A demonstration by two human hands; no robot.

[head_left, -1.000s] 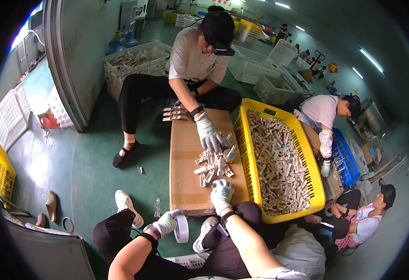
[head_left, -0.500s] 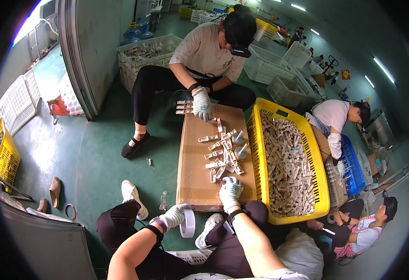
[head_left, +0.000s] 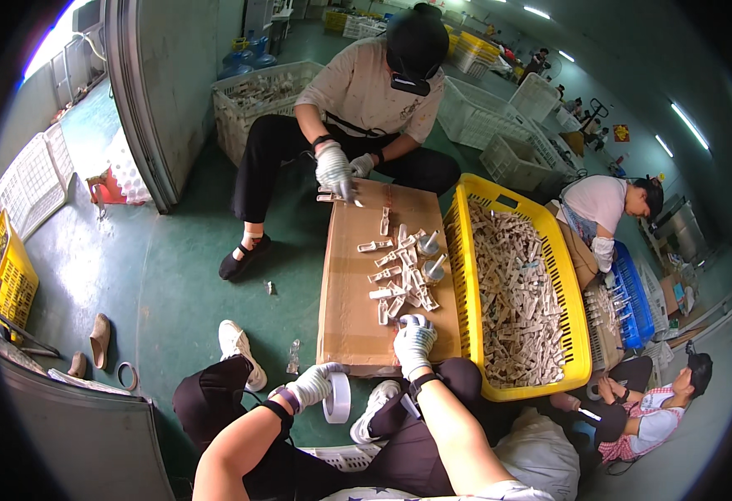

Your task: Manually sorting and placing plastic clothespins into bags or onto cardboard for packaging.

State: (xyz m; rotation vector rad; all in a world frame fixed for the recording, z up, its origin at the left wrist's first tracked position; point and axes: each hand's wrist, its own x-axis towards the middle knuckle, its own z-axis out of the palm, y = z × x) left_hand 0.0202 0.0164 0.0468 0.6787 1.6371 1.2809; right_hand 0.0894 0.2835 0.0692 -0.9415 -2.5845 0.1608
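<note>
Landmark: flat cardboard box (head_left: 353, 301) lying on the green floor (head_left: 165, 267).
Far left of the box, a yellow crate (head_left: 7, 280) and white crate (head_left: 32, 179) sat by the wall; a pair of brown slippers (head_left: 97, 341) lay on the floor.
Just below the box's near-left corner, the left hand (head_left: 314, 384), gloved, was closed around a roll of white tape (head_left: 336, 397), held off the box beside a white sneaker (head_left: 237, 344).
On the box's right half lay a scatter of small white plastic parts (head_left: 399, 271).
At the box's near edge, the right hand (head_left: 416, 341), gloved, rested on the nearest parts, fingers curled; cannot tell if it gripped 1.
At the box's far edge, another person's 2 gloved hands (head_left: 336, 171) held parts.
Touching the box's right side, a yellow basket (head_left: 579, 334) was full of the same parts.
Right of that, a blue crate (head_left: 633, 305) and 2 more seated people.
</note>
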